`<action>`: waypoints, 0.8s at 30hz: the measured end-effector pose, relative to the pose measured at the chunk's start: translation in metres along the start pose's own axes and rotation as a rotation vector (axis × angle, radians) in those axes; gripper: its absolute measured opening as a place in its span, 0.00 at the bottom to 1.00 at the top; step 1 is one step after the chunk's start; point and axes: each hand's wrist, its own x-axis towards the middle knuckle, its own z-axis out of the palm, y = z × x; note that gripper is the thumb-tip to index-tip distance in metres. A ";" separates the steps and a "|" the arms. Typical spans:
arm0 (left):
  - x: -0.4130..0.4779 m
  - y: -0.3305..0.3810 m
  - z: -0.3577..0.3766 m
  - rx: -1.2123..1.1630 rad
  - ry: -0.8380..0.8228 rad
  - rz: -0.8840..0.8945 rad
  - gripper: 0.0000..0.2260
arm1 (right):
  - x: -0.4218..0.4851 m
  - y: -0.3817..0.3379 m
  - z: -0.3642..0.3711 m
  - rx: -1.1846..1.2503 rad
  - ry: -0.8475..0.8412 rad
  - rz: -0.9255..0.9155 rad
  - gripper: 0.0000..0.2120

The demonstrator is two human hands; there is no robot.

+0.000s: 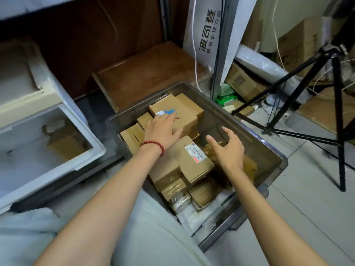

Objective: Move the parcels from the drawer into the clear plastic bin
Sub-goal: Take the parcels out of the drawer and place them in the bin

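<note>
Lying under left grip (163,129), topmost parcel (185,110)

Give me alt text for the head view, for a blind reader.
The left hand and right hand, both open, reach over a clear plastic bin packed with brown parcels. A white drawer at left holds another parcel; a black tripod stands at right.

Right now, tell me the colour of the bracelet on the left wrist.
The bracelet is dark red, beaded; the head view shows it best.

There is one clear plastic bin (249,135) holding at least ten brown cardboard parcels (184,110), one white drawer (96,150) with a single further parcel (65,144), one black tripod (338,112) and one red bead bracelet (153,145).
</note>
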 end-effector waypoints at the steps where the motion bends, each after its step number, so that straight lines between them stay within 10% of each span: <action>1: -0.005 -0.010 -0.008 0.025 0.014 -0.023 0.19 | -0.002 -0.009 0.006 -0.008 -0.022 -0.028 0.30; 24: -0.226 -0.246 -0.099 0.151 0.193 -0.739 0.18 | -0.149 -0.195 0.211 -0.327 -0.562 -0.731 0.25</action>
